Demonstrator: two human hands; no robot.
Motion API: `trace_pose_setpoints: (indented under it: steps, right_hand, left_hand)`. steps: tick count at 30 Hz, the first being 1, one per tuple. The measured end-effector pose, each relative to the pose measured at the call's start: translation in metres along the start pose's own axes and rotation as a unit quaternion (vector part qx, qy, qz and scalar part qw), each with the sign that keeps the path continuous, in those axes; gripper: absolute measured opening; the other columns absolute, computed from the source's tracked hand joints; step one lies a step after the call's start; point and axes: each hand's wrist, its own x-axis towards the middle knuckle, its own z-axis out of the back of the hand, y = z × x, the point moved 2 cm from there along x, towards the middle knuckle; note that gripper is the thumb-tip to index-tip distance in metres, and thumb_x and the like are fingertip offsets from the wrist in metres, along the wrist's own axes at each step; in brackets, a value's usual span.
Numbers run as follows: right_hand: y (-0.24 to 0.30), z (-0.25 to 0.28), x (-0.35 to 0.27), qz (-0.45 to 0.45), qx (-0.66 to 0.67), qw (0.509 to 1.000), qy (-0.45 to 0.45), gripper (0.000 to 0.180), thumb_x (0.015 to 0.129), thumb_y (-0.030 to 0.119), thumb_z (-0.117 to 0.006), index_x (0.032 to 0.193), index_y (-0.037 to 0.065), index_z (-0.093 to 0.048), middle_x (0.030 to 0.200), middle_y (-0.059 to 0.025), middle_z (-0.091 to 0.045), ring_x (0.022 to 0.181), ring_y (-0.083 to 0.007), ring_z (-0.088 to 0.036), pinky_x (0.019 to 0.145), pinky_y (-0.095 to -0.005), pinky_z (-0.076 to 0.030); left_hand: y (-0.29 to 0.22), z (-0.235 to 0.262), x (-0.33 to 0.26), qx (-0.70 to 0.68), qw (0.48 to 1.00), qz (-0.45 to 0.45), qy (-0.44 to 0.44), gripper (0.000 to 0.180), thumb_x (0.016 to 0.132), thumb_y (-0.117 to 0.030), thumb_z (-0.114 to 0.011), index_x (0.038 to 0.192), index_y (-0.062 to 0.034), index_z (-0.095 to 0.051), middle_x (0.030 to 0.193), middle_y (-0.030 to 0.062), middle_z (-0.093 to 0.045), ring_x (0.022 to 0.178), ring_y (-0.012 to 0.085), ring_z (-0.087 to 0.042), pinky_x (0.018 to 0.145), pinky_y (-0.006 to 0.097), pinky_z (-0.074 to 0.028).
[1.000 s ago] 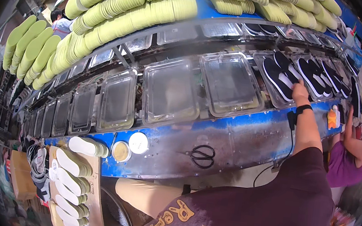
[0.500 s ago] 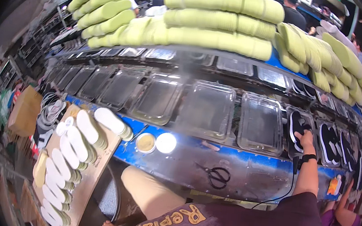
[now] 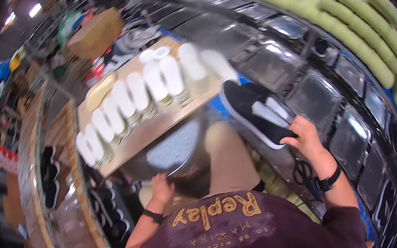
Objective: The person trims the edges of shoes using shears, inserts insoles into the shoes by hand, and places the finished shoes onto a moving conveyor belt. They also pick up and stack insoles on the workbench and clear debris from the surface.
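Observation:
My right hand (image 3: 305, 136) is closed on the heel end of a black slip-on shoe (image 3: 244, 107) with a white sole, its toe pointing left. The shoe is in the air near the blue-edged bench, close to the white insole stacks. A second dark and grey shape lies against its far side; blur hides whether it is another shoe. My left hand (image 3: 162, 188) is low beside the rim of a round dark tub (image 3: 185, 171), fingers loosely bent and slightly apart, nothing visible in them. Stacks of white insoles (image 3: 138, 90) stand on a tilted wooden board (image 3: 151, 133).
Black scissors (image 3: 303, 172) lie on the bench near my right wrist. Beyond are rows of metal trays (image 3: 314, 95) and pale green rolls (image 3: 364, 45). Black shoes (image 3: 48, 175) sit on a rack (image 3: 73, 193) at lower left. A cardboard box (image 3: 96, 31) stands behind the board.
My view has swung left. My right hand has lifted the black shoe from a tray at the right and carried it left toward the insole board. My left hand shows more fully.

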Motion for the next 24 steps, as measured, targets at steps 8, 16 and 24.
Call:
trace_pose_setpoints:
  steps: [8,16,24]
  right_hand:
    - [0.126,-0.217,0.081,0.237,0.182,0.949,0.096,0.029,0.070,0.028,-0.074,0.078,0.007,-0.057,0.081,-0.0112,-0.052,0.076,-0.0326,-0.053,0.066,-0.0427,-0.043]
    - [0.183,-0.276,0.045,0.163,0.301,0.890,0.301,0.027,0.084,0.016,-0.060,0.108,0.005,-0.057,0.099,-0.0164,-0.058,0.090,-0.0373,-0.059,0.078,-0.0447,-0.049]
    - [-0.032,-0.161,-0.022,-0.269,0.036,0.938,0.215,0.010,0.076,0.011,-0.062,0.077,0.002,-0.067,0.075,-0.0202,-0.066,0.069,-0.0350,-0.064,0.061,-0.0449,-0.048]
  left_hand:
    - [-0.021,0.028,-0.018,-0.484,0.870,0.083,-0.029,0.016,0.091,-0.010,-0.060,0.105,-0.0029,-0.055,0.097,0.0043,-0.061,0.093,0.0149,-0.058,0.082,0.028,-0.046]
    - [0.024,0.057,-0.011,-0.356,0.912,0.197,-0.044,0.021,0.092,-0.012,-0.059,0.110,-0.0012,-0.059,0.084,0.0049,-0.064,0.076,0.0116,-0.059,0.070,0.027,-0.048]
    - [0.044,0.047,0.052,-0.370,0.908,0.156,0.119,0.035,0.094,-0.027,-0.058,0.097,0.0070,-0.068,0.072,0.0067,-0.065,0.064,0.0123,-0.062,0.060,0.027,-0.051]
